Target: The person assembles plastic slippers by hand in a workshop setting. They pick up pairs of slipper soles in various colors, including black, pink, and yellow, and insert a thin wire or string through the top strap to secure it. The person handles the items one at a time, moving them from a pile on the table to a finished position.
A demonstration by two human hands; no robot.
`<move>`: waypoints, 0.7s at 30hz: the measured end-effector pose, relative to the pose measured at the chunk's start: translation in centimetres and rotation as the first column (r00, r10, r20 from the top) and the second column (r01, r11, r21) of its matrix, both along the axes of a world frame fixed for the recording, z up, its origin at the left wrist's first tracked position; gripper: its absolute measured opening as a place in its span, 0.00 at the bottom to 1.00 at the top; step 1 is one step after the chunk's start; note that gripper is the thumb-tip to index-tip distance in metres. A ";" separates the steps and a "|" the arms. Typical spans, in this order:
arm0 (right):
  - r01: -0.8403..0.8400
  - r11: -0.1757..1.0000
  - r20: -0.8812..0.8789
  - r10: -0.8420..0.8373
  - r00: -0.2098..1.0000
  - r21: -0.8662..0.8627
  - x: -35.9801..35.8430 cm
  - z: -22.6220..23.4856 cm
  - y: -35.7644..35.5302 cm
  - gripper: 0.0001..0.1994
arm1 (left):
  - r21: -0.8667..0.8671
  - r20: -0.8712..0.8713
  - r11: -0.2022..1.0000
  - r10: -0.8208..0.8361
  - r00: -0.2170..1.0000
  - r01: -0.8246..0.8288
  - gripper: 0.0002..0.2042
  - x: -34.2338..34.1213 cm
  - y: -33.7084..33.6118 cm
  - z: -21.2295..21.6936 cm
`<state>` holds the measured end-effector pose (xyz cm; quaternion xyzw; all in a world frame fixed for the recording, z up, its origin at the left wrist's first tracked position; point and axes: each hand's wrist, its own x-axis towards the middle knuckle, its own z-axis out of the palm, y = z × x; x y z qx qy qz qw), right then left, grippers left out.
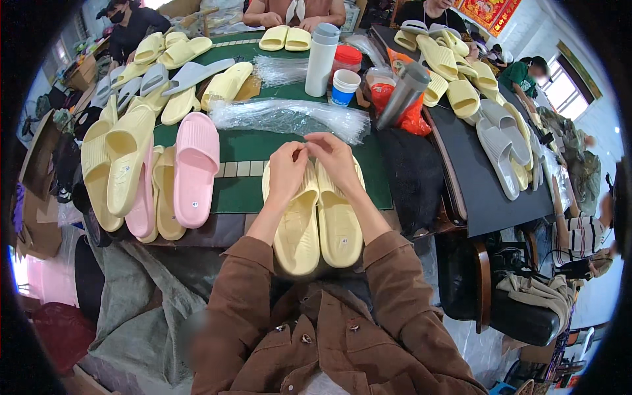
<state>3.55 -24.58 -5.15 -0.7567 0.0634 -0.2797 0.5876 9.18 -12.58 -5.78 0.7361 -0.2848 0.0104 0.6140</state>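
A pair of pale yellow slide slippers lies in front of me at the table's near edge, the left slipper [297, 240] beside the right slipper [342, 234]. Above their straps my left hand [289, 170] and my right hand [334, 161] meet, fingertips pinched together. What they hold, if anything, is too small to make out. Just beyond my fingers lies a bundle of thin clear plastic strands [289, 120]. Left of my hands a pink slipper [196, 171] rests on the table edge, next to a stack of yellow slippers [128, 164].
Past the strands stand a white bottle [322, 60], a blue-and-white cup [345, 89], a red-lidded jar [347, 58] and a leaning grey tumbler [403, 95]. Grey and yellow slippers [503, 138] cover part of the dark table at right. Opposite, another person's hands [271, 20] are near yellow slippers [285, 38].
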 end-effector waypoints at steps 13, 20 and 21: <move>0.047 0.997 0.012 -0.047 0.999 -0.056 0.2 -0.2 0.1 0.06 | 0.012 -0.002 1.000 0.007 1.000 -0.007 0.06 -0.1 0.1 0.5; 0.042 0.999 0.018 -0.042 0.999 -0.026 0.1 -0.1 0.4 0.06 | -0.003 0.023 1.000 0.021 1.000 -0.021 0.05 -0.1 0.1 0.4; 0.032 0.999 -0.006 -0.032 0.999 -0.030 0.0 -0.1 0.3 0.06 | 0.004 0.034 1.000 0.026 0.999 -0.026 0.05 0.0 0.1 0.3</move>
